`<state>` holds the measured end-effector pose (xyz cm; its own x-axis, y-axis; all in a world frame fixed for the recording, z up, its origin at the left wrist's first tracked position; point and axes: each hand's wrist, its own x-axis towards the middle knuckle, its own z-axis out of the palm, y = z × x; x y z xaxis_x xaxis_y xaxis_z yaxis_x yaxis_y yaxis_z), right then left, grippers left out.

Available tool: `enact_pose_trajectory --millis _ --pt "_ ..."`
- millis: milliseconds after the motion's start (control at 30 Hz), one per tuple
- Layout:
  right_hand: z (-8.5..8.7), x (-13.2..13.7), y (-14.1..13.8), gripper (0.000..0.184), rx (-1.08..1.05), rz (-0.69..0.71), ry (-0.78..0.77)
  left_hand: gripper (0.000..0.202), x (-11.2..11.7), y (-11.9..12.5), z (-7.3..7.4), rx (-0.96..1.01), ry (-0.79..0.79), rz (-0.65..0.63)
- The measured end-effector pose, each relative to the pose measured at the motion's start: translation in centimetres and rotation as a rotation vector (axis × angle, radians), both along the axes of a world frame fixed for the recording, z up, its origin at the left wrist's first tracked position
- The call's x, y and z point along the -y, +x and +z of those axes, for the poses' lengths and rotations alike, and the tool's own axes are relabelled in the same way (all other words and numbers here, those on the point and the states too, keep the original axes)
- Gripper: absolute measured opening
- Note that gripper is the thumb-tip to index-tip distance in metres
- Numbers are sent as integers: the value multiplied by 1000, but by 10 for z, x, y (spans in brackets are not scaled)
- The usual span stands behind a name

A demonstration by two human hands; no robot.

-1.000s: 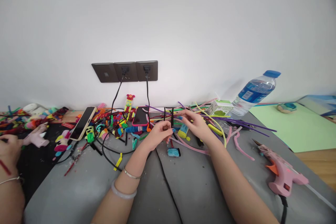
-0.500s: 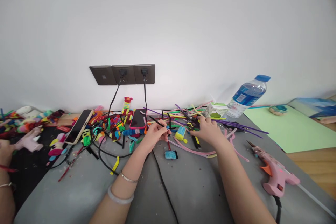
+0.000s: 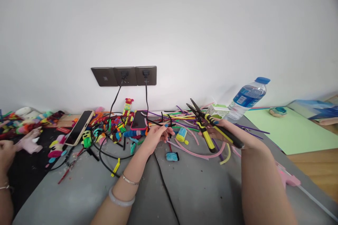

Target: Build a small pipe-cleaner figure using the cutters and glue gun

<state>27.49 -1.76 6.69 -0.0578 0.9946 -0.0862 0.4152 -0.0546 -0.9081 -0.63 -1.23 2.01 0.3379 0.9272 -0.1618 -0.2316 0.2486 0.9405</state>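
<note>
My right hand (image 3: pixel 235 132) holds a pair of scissors (image 3: pixel 202 115) with yellow and black handles, raised above the table. Its pointed blades stand slightly apart and face up and to the left. My left hand (image 3: pixel 158 136) pinches a black pipe cleaner (image 3: pixel 152 122), whose bent end rises to the right of the fingers. Just below that hand lies a small light blue fuzzy piece (image 3: pixel 172 156) with a red stem. A yellow and blue fuzzy piece (image 3: pixel 181 134) rests between my hands, among loose pink and purple pipe cleaners (image 3: pixel 195 154).
A pink glue gun (image 3: pixel 289 177) lies at the right, partly hidden by my right arm. Near the wall stands a tilted-looking water bottle (image 3: pixel 244 100) beside a small box (image 3: pixel 218 111). Phones, power cords (image 3: pixel 165 182) and colourful pieces spread leftward. Another person's hand (image 3: pixel 6 154) is at the far left.
My right hand has picked up the scissors from the table, turned over and moved right with them. The left hand stays in place with the black pipe cleaner.
</note>
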Motion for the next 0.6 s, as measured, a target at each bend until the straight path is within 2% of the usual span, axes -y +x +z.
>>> enact_pose_trajectory --millis 67,133,233,300,367,467,600 --pt "4 0 -7 45 -144 31 -54 39 -1 0 -2 -2 0 14" --pt "7 1 -16 44 -259 52 -42 39 -2 1 -4 -9 -3 38" --pt "12 9 -31 51 -316 188 -20 39 -4 1 -6 -5 -6 85" --pt "16 21 -39 58 -257 273 -110 38 -4 1 -6 12 -2 105" --pt "21 35 -46 64 -122 235 -167 40 -3 1 -5 38 9 94" --pt "26 55 -57 73 13 154 -129 46 1 1 -1 89 27 46" --pt "22 74 -70 74 62 209 -78 49 7 5 6 144 30 -2"
